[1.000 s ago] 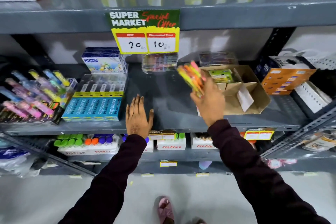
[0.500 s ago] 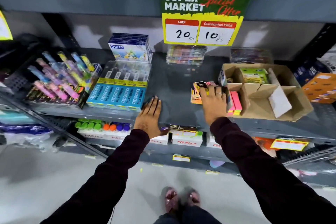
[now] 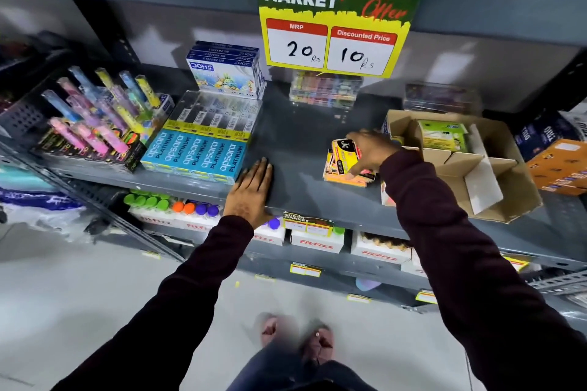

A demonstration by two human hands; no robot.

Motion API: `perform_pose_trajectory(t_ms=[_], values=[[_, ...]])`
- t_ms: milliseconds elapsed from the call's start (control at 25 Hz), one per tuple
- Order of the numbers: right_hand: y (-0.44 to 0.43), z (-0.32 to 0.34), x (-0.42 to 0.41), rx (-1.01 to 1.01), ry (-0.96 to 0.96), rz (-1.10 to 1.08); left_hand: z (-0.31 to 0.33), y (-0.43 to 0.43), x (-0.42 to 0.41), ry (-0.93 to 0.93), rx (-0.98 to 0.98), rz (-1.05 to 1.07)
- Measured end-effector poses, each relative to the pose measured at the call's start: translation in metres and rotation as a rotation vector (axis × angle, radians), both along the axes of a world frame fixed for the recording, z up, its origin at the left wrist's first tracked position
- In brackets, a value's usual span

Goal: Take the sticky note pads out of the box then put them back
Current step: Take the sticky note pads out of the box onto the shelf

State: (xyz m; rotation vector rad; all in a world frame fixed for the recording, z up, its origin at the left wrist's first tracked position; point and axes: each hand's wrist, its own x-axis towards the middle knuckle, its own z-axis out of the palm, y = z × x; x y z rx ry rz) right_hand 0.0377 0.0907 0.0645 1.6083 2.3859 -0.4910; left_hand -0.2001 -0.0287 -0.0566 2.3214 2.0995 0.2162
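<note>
On the grey shelf (image 3: 301, 136) the open cardboard box (image 3: 495, 174) sits at my three o'clock, one green pack (image 3: 443, 136) inside. My left hand (image 3: 252, 192) lies flat, fingers released, at the shelf's front edge. My right hand (image 3: 370, 149) grasps the top sticky note pad (image 3: 344, 152) of the small stack (image 3: 347, 173) just beside the box, toward nine o'clock.

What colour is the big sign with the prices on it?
Green on top and yellow below, with red and white price boxes: the hanging paper price sign. It shows best in the head view.

Right hand (image 3: 370, 149) covers pad stack (image 3: 344, 165) top; shoes (image 3: 298, 338) blurred.
</note>
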Motion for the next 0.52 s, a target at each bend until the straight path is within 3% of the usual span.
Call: perform_pose_trajectory(t_ms=[240,520], values=[[0.005,0.000,-0.006,0.136,-0.016,-0.017,0.000,0.000,0.000,-0.016,-0.004,0.005],[0.017,0.020,-0.043,0.055,0.183,0.006,-0.001,-0.001,-0.001,-0.009,-0.016,0.011]])
